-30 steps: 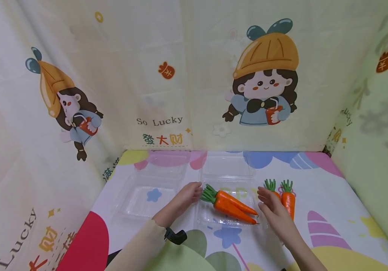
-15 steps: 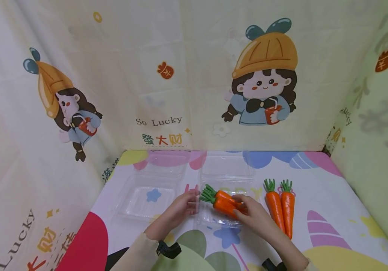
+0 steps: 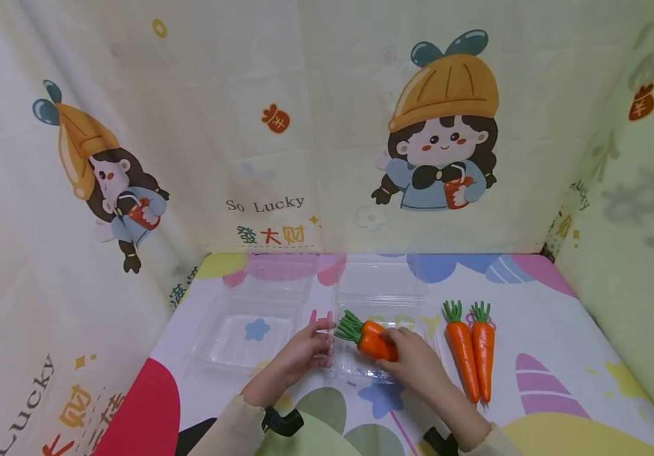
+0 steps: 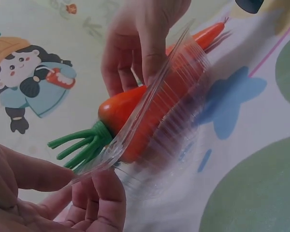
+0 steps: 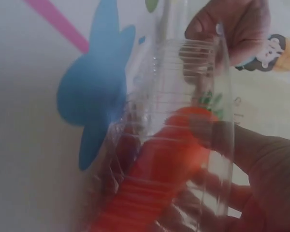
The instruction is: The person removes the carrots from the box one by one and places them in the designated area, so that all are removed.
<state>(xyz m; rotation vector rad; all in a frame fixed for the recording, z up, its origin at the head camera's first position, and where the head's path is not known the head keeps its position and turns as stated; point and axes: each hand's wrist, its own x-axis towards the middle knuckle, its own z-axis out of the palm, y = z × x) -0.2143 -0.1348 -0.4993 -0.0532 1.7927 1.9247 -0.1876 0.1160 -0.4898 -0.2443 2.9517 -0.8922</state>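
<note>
Two orange carrots (image 3: 374, 342) with stubby green tops lie slantwise in an open clear plastic box (image 3: 355, 372). My right hand (image 3: 415, 361) curls its fingers over their middles, hiding the tapered part in the head view. A thin tip shows past that hand in the left wrist view. At the box's left side, my left hand (image 3: 303, 351) pinches the rim between thumb and fingers, beside the green tops (image 4: 89, 145). Through the clear wall, an orange carrot body (image 5: 159, 164) appears blurred in the right wrist view.
Two more carrots (image 3: 462, 348) lie side by side to the right of the box. Another clear box (image 3: 230, 358) stands open on the left, its lid folded back. Patterned cloth walls (image 3: 327, 126) close off the table's back and sides.
My right hand has come left from beside the other carrots onto the pair in the box and gripped it. My left hand has moved slightly down along the box's left edge.
</note>
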